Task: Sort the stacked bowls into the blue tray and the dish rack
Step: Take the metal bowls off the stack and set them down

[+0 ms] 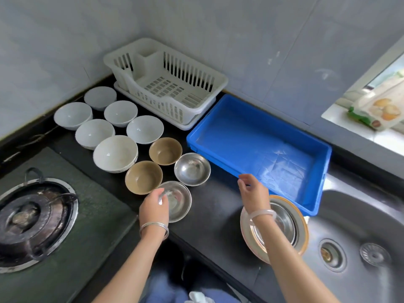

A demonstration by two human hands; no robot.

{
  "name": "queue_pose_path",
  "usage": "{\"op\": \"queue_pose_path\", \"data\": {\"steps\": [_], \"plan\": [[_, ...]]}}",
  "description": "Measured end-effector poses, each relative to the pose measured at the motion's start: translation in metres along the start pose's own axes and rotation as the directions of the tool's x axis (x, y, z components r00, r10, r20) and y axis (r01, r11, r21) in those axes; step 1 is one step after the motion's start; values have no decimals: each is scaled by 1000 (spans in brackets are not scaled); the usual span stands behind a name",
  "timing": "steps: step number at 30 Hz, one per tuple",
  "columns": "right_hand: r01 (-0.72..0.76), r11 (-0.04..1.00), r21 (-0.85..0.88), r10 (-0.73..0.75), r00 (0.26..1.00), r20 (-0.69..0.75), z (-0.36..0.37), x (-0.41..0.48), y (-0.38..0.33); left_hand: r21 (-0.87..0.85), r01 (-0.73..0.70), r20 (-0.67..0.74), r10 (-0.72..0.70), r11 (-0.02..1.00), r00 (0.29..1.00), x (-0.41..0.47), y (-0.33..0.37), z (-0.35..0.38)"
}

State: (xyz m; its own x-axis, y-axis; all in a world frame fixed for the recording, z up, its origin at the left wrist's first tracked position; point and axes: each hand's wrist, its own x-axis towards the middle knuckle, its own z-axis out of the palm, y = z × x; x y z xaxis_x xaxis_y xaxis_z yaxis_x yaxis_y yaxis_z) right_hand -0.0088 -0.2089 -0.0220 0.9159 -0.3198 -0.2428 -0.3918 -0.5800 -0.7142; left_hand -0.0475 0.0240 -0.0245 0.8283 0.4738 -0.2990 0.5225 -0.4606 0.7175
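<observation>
Here, bowls spread on the counter, tray and rack both empty.

The left hand [154,205] rests its fingers over the near rim of a steel bowl [178,201]; whether it actually grips is unclear. The right hand [253,192] hovers loosely curled, grasping nothing, above a stack of steel bowl and plates [282,224]. The blue tray [258,147] lies just beyond the right hand, long axis running away to the right; the dish rack [166,82] sits farther back, between the hands. White bowls [115,156] and brown bowls [143,177] stand beyond the left hand on the black countertop [214,215], stove outside the left hand, sink outside the right.
</observation>
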Motion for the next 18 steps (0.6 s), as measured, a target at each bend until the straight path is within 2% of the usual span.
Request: {"op": "queue_pose_path", "data": {"steps": [3,5,7,10,13,15,18], "plan": [[-26,993,-117,2,980,-200,-40,-20,35,-76,-76,138,86,994,987,-16,25,25],[-64,972,-225,0,962,-275,-61,-30,62,-76,-146,263,161,986,951,-30,41,48],[-170,938,-302,68,945,-320,-74,-38,85,-26,-242,373,234,970,898,-46,54,73],[-302,902,-308,200,925,-323,-81,-47,107,12,-346,502,293,938,813,-66,69,106],[-364,899,-244,296,915,-274,-79,-52,115,13,-401,594,316,916,740,-79,80,129],[-385,894,-231,325,910,-256,-77,-53,117,31,-426,623,316,904,716,-83,84,139],[-385,886,-257,323,912,-253,-77,-51,118,70,-447,621,312,892,719,-83,85,147]]}}
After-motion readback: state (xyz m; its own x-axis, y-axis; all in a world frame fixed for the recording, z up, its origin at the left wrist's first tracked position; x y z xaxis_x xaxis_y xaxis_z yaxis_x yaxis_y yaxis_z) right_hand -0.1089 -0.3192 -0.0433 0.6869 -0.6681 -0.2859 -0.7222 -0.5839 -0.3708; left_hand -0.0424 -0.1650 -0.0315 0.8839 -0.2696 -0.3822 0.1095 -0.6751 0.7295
